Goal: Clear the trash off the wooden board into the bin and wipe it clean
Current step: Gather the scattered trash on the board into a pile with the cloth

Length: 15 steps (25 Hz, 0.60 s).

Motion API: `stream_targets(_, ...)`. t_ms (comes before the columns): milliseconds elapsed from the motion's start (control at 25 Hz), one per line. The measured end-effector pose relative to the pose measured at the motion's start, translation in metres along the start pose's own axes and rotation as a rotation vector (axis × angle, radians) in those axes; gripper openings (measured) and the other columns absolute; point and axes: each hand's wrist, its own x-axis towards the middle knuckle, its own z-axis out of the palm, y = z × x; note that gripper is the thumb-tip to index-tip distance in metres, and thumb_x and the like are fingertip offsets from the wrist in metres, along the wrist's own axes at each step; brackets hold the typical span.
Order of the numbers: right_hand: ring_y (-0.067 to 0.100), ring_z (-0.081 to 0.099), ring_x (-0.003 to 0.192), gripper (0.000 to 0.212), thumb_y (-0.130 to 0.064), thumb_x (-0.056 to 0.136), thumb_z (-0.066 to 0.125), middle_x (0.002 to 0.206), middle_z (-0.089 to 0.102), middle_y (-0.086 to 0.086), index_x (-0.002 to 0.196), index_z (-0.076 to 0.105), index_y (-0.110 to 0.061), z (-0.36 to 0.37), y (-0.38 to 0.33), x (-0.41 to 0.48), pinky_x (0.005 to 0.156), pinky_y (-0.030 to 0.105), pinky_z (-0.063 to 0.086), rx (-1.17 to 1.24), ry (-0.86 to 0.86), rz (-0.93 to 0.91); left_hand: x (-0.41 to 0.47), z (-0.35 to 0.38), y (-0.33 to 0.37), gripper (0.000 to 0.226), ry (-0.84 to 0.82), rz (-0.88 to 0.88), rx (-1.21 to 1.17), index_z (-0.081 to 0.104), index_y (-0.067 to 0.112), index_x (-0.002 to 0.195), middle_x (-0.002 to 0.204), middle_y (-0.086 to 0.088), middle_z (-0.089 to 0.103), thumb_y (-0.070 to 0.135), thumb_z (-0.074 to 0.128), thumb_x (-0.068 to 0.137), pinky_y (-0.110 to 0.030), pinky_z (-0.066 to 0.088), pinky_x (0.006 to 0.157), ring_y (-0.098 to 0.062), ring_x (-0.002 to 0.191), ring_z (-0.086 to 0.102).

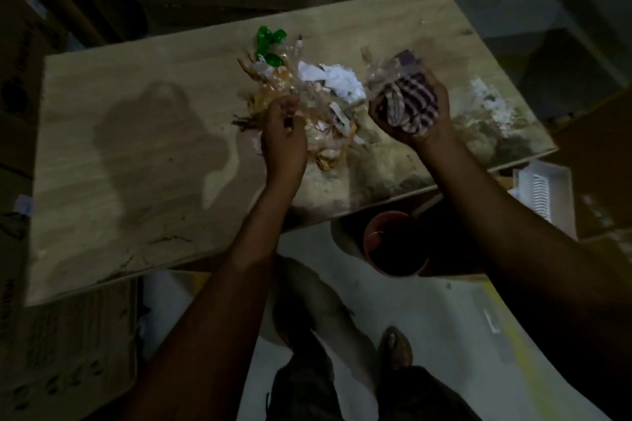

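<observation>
Wooden board, pale and scuffed, lies under dim light with the trash heaped near its middle, a little toward the far edge. The heap is crumpled white paper and clear and amber wrappers, with green plastic bits at its far-left side. The person's 2 hands are both at the heap. The left hand is at its near-left side, fingers curled into the scraps and pinching some of them. The right hand, at the heap's right side, is clenched round a bunched dark-and-white striped cloth; whether the cloth touches the board I cannot tell. White crumbs and a dirty smear lie toward the board's right edge. A round reddish bin sits below the near edge, beside the right forearm.
</observation>
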Motion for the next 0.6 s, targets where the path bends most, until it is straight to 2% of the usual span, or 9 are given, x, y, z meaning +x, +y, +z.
stream_targets(120,0.012,0.075,0.08,0.044,-0.015,0.113,0.043,0.078,0.079,-0.003,0.084,0.076,-0.018,-0.039,-0.018,-0.023,0.065,0.022,0.061,0.023,-0.157,0.019,-0.041,0.036,-0.004,0.012,-0.025,-0.01,-0.044,0.061,0.015,0.111,0.099,0.005,0.063,0.014,0.057,0.1,-0.015,0.048,0.074,-0.012,0.09,0.061)
stream_targets(160,0.011,0.075,0.075,0.052,-0.012,0.113,0.039,0.074,0.077,-0.004,0.077,0.075,-0.019,-0.049,-0.024,-0.028,0.062,0.018,0.058,-0.013,-0.124,-0.025,-0.056,0.048,-0.006,0.01,-0.012,-0.014,-0.064,0.062,0.018,0.108,0.098,0.007,0.064,0.015,0.057,0.1,-0.02,0.052,0.076,-0.011,0.09,0.063)
stream_targets(240,0.019,0.069,0.056,0.069,-0.019,0.115,0.028,0.06,0.067,0.002,0.059,0.068,-0.017,-0.067,-0.033,-0.028,0.056,0.016,0.054,-0.031,-0.12,0.043,-0.084,0.072,-0.005,0.01,0.035,-0.002,-0.1,0.063,0.021,0.106,0.1,0.008,0.066,0.016,0.058,0.099,-0.033,0.058,0.082,-0.015,0.094,0.065)
stream_targets(280,0.021,0.065,0.049,0.074,-0.024,0.114,0.023,0.055,0.062,0.004,0.054,0.065,-0.014,-0.075,-0.033,-0.023,0.053,0.016,0.051,-0.065,-0.118,0.053,-0.095,0.083,-0.003,0.011,0.047,-0.003,-0.11,0.064,0.018,0.107,0.102,0.005,0.068,0.016,0.058,0.098,-0.033,0.058,0.083,-0.017,0.096,0.065)
stream_targets(360,0.018,0.064,0.046,0.079,-0.027,0.112,0.022,0.051,0.062,0.004,0.049,0.067,-0.012,-0.089,-0.034,-0.017,0.05,0.016,0.051,-0.148,-0.097,0.096,-0.109,0.101,0.004,0.018,0.054,-0.01,-0.115,0.065,0.014,0.114,0.11,-0.002,0.068,0.019,0.062,0.098,-0.022,0.053,0.081,-0.016,0.1,0.064)
stream_targets(440,0.018,0.065,0.046,0.073,-0.028,0.11,0.031,0.052,0.064,0.006,0.052,0.069,-0.007,-0.074,-0.025,-0.027,0.048,0.02,0.053,-0.243,-0.171,0.174,-0.106,0.104,0.01,0.028,0.023,0.016,-0.068,0.064,0.022,0.12,0.119,-0.001,0.066,0.03,0.067,0.094,-0.021,0.051,0.082,-0.014,0.104,0.063)
stream_targets(520,0.024,0.068,0.051,0.058,-0.027,0.108,0.04,0.06,0.068,0.011,0.066,0.07,-0.001,-0.052,-0.014,-0.021,0.051,0.024,0.057,-0.321,-0.193,0.21,-0.093,0.096,0.014,0.04,-0.007,0.065,0.034,0.062,0.029,0.127,0.128,0.001,0.065,0.044,0.07,0.09,-0.024,0.054,0.087,-0.01,0.11,0.063)
stream_targets(600,0.026,0.069,0.056,0.041,-0.023,0.106,0.046,0.067,0.07,0.014,0.082,0.069,0.001,-0.028,-0.004,-0.013,0.056,0.026,0.059,-0.394,-0.194,0.21,-0.077,0.087,0.014,0.045,-0.013,0.09,0.099,0.064,0.023,0.13,0.128,-0.001,0.067,0.044,0.071,0.09,-0.017,0.051,0.09,-0.006,0.112,0.062)
